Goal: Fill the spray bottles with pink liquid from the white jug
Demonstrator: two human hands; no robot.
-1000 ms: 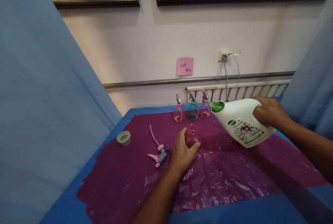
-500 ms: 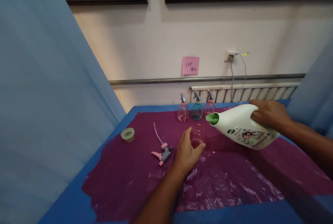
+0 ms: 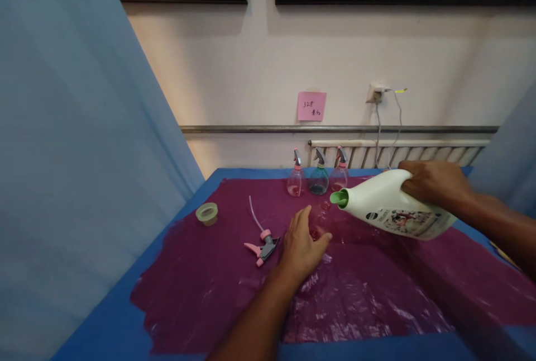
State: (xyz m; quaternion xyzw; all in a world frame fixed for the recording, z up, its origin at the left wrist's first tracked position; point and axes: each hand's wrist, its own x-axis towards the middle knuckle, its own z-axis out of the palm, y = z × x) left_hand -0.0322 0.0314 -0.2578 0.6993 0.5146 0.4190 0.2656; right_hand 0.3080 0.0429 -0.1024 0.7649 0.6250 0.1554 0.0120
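Note:
My left hand (image 3: 305,241) is wrapped round a clear, pinkish spray bottle (image 3: 322,218) that stands upright without its head, its mouth uncovered. My right hand (image 3: 433,185) grips the handle of a large white detergent jug (image 3: 385,204), tipped so that its green spout (image 3: 340,199) points left, just above and right of the bottle's mouth. No stream from the spout can be made out. Left of my left hand lies a pink and grey trigger sprayer head (image 3: 266,246) with its thin tube. Farther left sits a pale green cap (image 3: 207,213).
Behind the bottle stand a pink spray bottle (image 3: 295,179), a teal one (image 3: 319,179) and another pink one (image 3: 339,175). A purple plastic sheet (image 3: 218,288) covers the blue table cloth (image 3: 104,316). Blue curtains (image 3: 125,126) hang at both sides; a radiator (image 3: 444,151) is behind.
The jug's spout has come slightly lower and closer to the bottle's mouth, and the jug lies nearer to level. My left hand stays round the bottle. The view has shifted slightly.

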